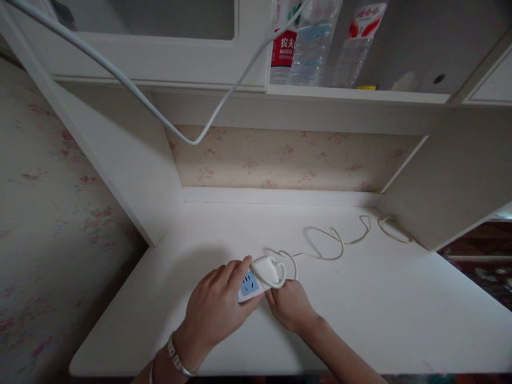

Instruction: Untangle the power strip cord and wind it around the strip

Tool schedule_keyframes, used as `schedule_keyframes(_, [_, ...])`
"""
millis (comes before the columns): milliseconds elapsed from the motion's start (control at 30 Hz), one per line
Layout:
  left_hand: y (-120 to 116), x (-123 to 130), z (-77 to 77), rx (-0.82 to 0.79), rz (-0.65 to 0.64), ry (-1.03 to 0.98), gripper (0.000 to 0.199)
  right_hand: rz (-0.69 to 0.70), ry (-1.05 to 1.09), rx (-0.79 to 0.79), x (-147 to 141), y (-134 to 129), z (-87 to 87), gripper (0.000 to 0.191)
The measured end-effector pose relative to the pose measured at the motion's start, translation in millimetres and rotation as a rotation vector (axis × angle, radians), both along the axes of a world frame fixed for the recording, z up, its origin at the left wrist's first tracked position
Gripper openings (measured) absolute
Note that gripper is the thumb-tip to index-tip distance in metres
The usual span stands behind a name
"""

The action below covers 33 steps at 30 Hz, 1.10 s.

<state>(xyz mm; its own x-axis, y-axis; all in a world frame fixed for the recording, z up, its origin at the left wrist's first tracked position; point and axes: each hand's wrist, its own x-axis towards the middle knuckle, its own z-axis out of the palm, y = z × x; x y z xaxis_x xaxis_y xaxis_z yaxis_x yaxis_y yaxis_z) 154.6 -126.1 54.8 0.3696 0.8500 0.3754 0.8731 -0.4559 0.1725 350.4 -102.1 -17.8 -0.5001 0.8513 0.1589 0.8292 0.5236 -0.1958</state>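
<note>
Power strip [249, 284] above desk [360, 320], clamped in left hand [218, 298]; right hand [291, 305] curled beside cord [343, 247], its hold impossible to judge; looping done near strip, remaining length lying loose behind.

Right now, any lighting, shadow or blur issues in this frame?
Head view: dim, lower-left corner dark; head view: soft shadow on the desk beside the left hand; head view: left wallpaper slightly soft, red bottle label legible.

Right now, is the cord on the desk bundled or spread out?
Spread out: the cord trails in loose loops across the desk, rightward from near the power strip.
</note>
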Motion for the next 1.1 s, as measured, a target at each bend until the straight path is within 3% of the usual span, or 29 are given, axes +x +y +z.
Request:
schedule_keyframes(167, [17, 2, -14.6, -0.016, 0.116, 0.141, 0.050, 0.115, -0.045, 0.245, 10, -25, 19.3, 0.036])
schedule_keyframes(333, [16, 10, -30.1, -0.099, 0.006, 0.158, 0.063, 0.263, 0.016, 0.425, 20, -28, 46.4, 0.033])
schedule_keyframes(500, [1, 29, -34.0, -0.189, -0.092, 0.147, 0.052, 0.374, 0.089, 0.466, 14, -18, 54.5, 0.035])
schedule_keyframes(633, [-14, 39, -29.5, -0.204, -0.222, 0.148, 0.045, 0.353, 0.183, 0.344, 16, 1, 57.1, 0.043])
schedule_keyframes(833, [-31, 38, -10.0, -0.172, -0.372, 0.113, 0.057, 0.263, 0.406, 0.050, 25, 22, 58.5, 0.054])
schedule_keyframes(967, [-39, 42, 0.3, -0.174, -0.417, 0.065, 0.045, 0.111, 0.649, -0.219, 22, 26, 48.9, 0.058])
schedule_keyframes(1100, [-44, 44, 7.9, -0.166, -0.423, -0.028, 0.039, 0.003, 0.817, -0.351, 24, 29, 29.9, 0.061])
